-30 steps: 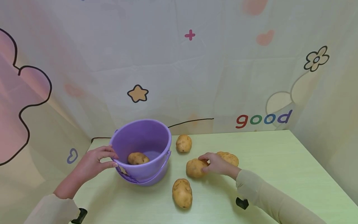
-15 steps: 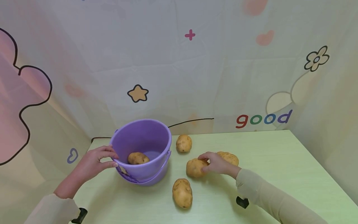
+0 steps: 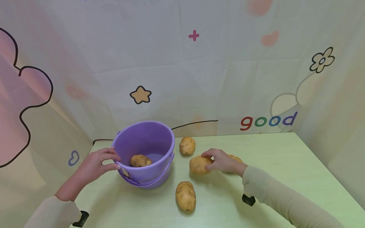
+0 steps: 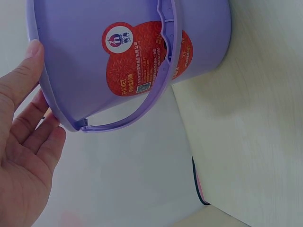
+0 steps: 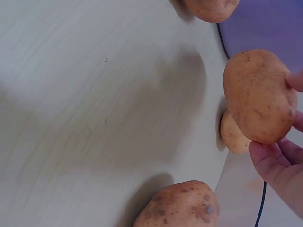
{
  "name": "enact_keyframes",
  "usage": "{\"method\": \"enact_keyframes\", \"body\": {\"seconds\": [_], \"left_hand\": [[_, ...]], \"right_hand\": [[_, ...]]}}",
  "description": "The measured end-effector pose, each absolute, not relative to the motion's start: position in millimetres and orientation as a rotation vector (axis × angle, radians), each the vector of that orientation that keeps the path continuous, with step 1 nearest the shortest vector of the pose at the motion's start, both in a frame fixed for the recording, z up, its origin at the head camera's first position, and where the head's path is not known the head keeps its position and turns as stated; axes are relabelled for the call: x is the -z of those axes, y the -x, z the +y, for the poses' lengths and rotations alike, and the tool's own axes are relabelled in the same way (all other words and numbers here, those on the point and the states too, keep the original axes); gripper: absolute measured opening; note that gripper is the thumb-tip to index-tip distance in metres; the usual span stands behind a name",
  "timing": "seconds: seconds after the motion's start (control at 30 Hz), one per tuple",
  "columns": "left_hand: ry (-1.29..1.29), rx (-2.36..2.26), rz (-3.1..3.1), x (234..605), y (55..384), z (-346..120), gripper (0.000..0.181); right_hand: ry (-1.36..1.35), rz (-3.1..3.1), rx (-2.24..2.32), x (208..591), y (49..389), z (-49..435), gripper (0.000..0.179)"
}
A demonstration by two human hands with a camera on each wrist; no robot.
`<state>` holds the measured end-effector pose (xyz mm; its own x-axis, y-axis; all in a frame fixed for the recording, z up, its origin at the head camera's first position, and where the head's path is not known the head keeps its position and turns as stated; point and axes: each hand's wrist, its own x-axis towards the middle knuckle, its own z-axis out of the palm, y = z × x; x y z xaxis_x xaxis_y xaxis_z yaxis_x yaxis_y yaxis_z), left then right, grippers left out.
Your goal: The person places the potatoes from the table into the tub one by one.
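My left hand (image 3: 98, 163) pinches the near left rim of a purple bucket (image 3: 148, 134), its thumb on the outside. A potato (image 3: 141, 161) lies inside the bucket. To the right, my right hand (image 3: 222, 161) grips another potato (image 3: 198, 165) between thumb and fingers. In the right wrist view that held potato (image 5: 259, 97) is raised off the table, its shadow falling apart from it. A red label (image 4: 132, 56) and the lowered handle (image 4: 151, 97) show on the bucket in the left wrist view.
One potato (image 3: 187, 146) sits at the table's back edge, another (image 3: 185, 196) nearer the front. A third (image 3: 235, 158) lies partly hidden behind my right hand. A printed curtain (image 3: 182, 79) hangs behind the pale green table (image 3: 285, 177).
My right hand has lifted its potato slightly off the table. My left hand and the bucket have stayed in place.
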<state>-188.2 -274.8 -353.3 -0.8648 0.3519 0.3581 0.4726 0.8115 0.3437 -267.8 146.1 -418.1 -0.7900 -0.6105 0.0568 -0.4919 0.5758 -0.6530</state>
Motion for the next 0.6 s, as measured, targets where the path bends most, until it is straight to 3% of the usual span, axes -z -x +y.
{"method": "enact_keyframes", "body": {"seconds": [0.6], "left_hand": [[0.628,0.638,-2.728,352.2,187.7,-274.5,0.017]], "right_hand": [[1.008,2.630,0.986,380.8,265.5,143.2,0.040]]}}
